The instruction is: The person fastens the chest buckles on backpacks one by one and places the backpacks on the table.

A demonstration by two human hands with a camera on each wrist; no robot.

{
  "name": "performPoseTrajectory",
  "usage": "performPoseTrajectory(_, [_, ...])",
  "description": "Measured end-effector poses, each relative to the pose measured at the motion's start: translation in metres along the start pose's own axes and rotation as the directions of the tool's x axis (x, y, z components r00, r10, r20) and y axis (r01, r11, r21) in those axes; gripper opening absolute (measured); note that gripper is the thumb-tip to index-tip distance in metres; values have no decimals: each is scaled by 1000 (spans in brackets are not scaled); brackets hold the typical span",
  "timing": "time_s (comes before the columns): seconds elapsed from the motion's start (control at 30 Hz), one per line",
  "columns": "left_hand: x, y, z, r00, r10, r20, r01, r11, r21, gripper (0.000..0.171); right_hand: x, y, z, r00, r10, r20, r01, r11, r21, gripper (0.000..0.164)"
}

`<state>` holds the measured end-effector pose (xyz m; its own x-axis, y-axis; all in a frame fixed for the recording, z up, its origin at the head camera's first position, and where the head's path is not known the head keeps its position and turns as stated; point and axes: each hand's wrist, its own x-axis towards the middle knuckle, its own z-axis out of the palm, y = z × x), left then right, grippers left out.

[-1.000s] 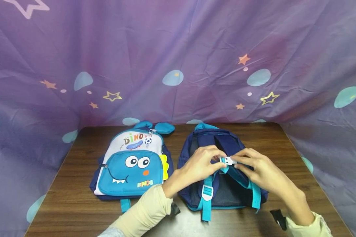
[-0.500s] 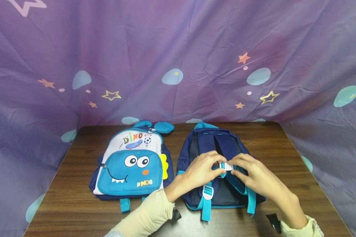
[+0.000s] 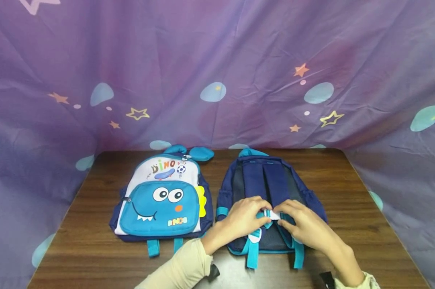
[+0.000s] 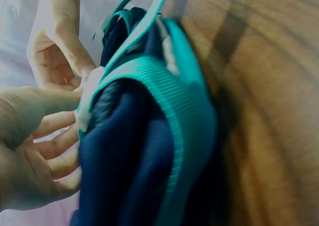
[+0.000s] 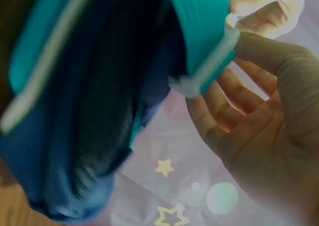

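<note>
A navy backpack (image 3: 251, 176) lies on the table with its shoulder straps facing up. Across those straps runs a teal strap with a white buckle (image 3: 274, 215). My left hand (image 3: 248, 216) pinches the buckle's left end between thumb and fingers. From the other side my right hand (image 3: 304, 222) pinches its right end. Fingers cover part of the buckle, so I cannot tell whether its halves are locked. The left wrist view shows the white buckle (image 4: 88, 94) from the side, beside a teal strap loop (image 4: 172, 106). In the right wrist view, a white strap fitting (image 5: 214, 61) touches my fingers.
To the left lies a second backpack (image 3: 157, 208) with a dinosaur face, front side up. Two teal strap ends (image 3: 252, 257) hang toward the front of the wooden table (image 3: 83, 224). A purple patterned cloth (image 3: 166, 72) hangs behind and at both sides.
Both hands have lowered toward the front with the buckle, staying close together. The right shoulder strap has been drawn inward, and its loose end has shifted left. The dinosaur backpack stays put.
</note>
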<state>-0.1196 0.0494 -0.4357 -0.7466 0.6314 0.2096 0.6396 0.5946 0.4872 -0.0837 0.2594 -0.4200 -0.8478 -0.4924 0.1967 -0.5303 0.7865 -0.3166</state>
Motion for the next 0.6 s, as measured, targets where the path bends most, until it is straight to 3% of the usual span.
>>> performPoseTrajectory(0.1, [-4, -1, 5, 1000, -18, 23, 18, 1000, 25, 29, -2, -2, 8, 999, 25, 27, -25, 1000, -5, 31])
performPoseTrajectory(0.23, [-12, -5, 3, 999, -39, 23, 39, 999, -24, 31, -2, -8, 15, 999, 44, 10, -44, 999, 26, 32])
performPoseTrajectory(0.43, [-35, -17, -14, 991, -100, -90, 85, 984, -157, 30, 5, -22, 25, 994, -6, -113, 13, 998, 62, 34])
performPoseTrajectory(0.6, [-63, -34, -30, 963, -188, -193, 132, 954, -267, 27, 17, -35, 34, 986, -69, -149, 77, 996, 52, 36])
